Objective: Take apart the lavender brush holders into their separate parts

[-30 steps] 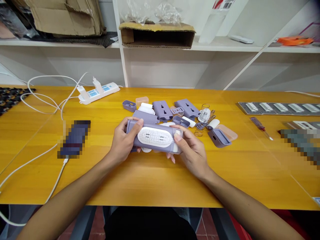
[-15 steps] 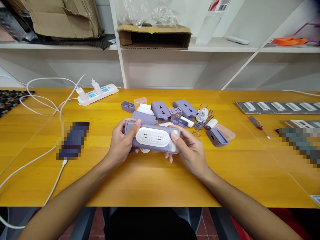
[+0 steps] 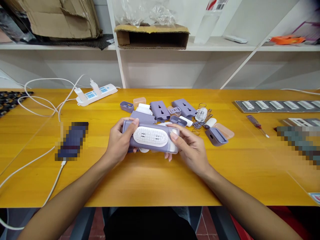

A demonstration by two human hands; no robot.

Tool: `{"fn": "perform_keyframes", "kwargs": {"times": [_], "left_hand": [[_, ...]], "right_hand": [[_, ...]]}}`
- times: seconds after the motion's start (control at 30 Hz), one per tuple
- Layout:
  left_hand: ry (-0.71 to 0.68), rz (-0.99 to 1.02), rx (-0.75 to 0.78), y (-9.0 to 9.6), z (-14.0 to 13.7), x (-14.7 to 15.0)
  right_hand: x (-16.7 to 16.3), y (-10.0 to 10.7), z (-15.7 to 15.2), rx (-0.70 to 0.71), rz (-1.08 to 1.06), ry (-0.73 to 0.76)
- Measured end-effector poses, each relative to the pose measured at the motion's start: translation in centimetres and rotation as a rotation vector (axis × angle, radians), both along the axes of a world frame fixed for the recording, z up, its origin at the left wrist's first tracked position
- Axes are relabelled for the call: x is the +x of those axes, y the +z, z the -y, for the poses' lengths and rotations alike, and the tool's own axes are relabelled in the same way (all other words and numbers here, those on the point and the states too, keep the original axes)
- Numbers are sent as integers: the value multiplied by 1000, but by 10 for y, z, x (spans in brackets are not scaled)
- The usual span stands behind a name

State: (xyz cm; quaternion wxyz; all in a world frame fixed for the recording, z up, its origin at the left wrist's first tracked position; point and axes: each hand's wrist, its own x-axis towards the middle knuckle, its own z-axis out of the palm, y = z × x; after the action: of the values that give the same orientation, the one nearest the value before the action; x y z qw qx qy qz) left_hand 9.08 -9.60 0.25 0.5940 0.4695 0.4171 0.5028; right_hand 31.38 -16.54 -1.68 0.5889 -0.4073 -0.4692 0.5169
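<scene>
A long purple plastic case (image 3: 140, 145) with a white, bumpy oval pad (image 3: 150, 136) on its face is held level above the table. My left hand (image 3: 119, 140) is closed around its left end, thumb on top. At the other end, a clear cap (image 3: 176, 149) with something white inside is fitted to the case. My right hand (image 3: 191, 146) pinches that end between thumb and fingers. Behind the case lie purple housings (image 3: 160, 110) with dark slots, thin metal springs (image 3: 199, 125) and a purple cup-like part (image 3: 216, 136).
On the left are a power strip (image 3: 97, 94) with white cables and a blurred-out phone (image 3: 72, 140). A screwdriver (image 3: 257, 125) lies to the right, near a metal strip holding white pieces (image 3: 277, 106). White shelves hold a cardboard box (image 3: 152, 38) at the back.
The whole view has shifted slightly. Both hands keep the same grip on the purple case, which is nearly unmoved.
</scene>
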Motion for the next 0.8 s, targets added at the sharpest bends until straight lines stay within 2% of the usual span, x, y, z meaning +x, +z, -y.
{"fn": "perform_keyframes", "kwargs": {"times": [0.23,0.5,0.6,0.8], "left_hand": [[25,-27,29,-1,0,-1],[28,-24,26,1,2,0],[61,-7,47,7,-4,-3],[165,60,70,24,-27,-19]], "right_hand": [[-5,5,3,50,75,-107],[-4,3,3,17,84,-121],[4,7,2,9,56,-112],[20,15,-4,114,32,-234]]}}
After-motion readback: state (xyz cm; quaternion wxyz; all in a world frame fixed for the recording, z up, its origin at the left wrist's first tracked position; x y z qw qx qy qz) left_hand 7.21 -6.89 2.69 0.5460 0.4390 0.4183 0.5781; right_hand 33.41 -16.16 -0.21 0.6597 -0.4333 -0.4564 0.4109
